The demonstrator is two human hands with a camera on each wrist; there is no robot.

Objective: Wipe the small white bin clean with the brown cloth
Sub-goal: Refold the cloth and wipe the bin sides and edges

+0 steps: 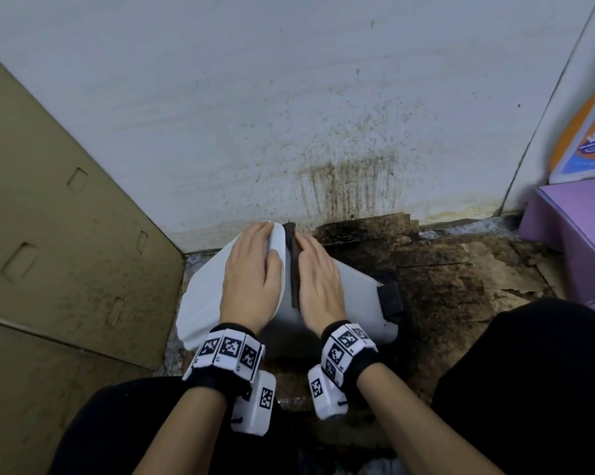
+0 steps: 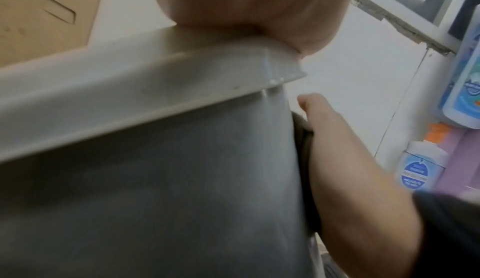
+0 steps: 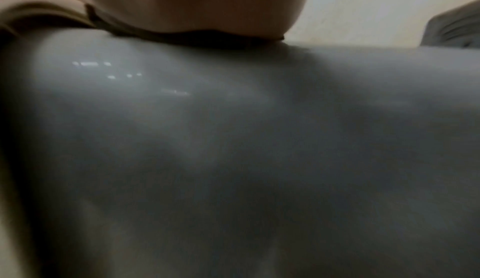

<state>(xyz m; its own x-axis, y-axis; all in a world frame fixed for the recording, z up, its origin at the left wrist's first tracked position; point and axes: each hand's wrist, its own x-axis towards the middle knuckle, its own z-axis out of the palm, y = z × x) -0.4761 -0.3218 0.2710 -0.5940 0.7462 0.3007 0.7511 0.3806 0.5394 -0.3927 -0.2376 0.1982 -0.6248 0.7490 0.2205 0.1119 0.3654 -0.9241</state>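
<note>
The small white bin (image 1: 203, 296) lies tilted on the floor between my knees, close to the wall. My left hand (image 1: 251, 269) rests flat on its lid, fingers stretched toward the far edge; in the left wrist view the palm sits on the rim of the bin (image 2: 182, 200). My right hand (image 1: 318, 279) presses flat on the bin's side with the brown cloth (image 1: 294, 269) under it, only a dark strip showing along the hand's left edge. The left wrist view also shows that hand (image 2: 337, 148) over the cloth (image 2: 302, 130). In the right wrist view the cloth (image 3: 182, 37) is squeezed between palm and bin (image 3: 233, 138).
A cardboard box (image 1: 49, 234) stands on the left. The wall (image 1: 340, 183) ahead is stained, with dirty, torn cardboard (image 1: 443, 269) on the floor below it. A purple box (image 1: 576, 234) and bottles (image 2: 462, 76) are on the right. A black part (image 1: 390, 299) sticks out of the bin's right side.
</note>
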